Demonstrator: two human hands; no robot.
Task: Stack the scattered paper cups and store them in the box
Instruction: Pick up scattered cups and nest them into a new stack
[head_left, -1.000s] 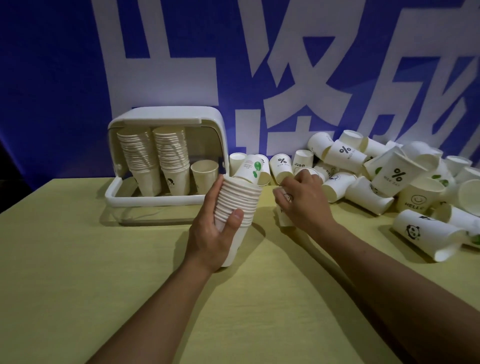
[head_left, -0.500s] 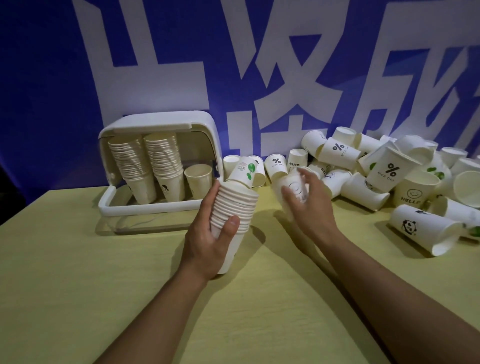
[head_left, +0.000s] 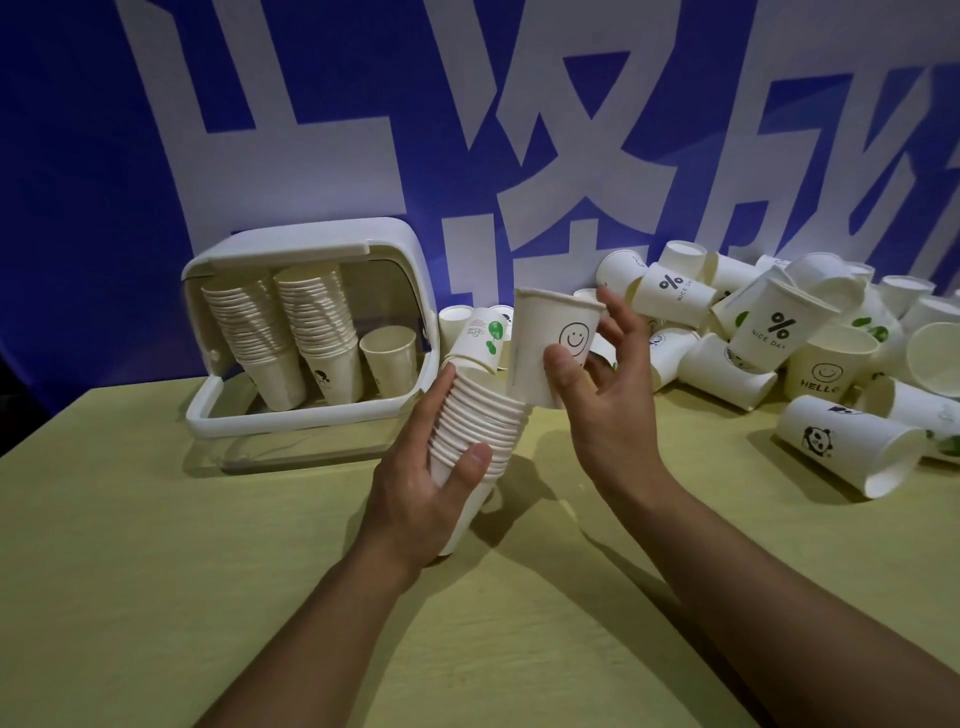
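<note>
where the yellow-green table (head_left: 156, 597) ends, a blue banner (head_left: 78, 156) hangs.

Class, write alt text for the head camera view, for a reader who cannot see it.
The right hand holds a smiley-face paper cup just above the stack of cups that the left hand grips. Behind stands an open white box with two tall stacks, and loose cups lie piled at right.

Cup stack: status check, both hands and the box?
Left hand grips nested cup stack. Right hand pinches smiley cup just above stack, not yet nested. Box open, two stacks plus single cup inside. Path clear.
</note>
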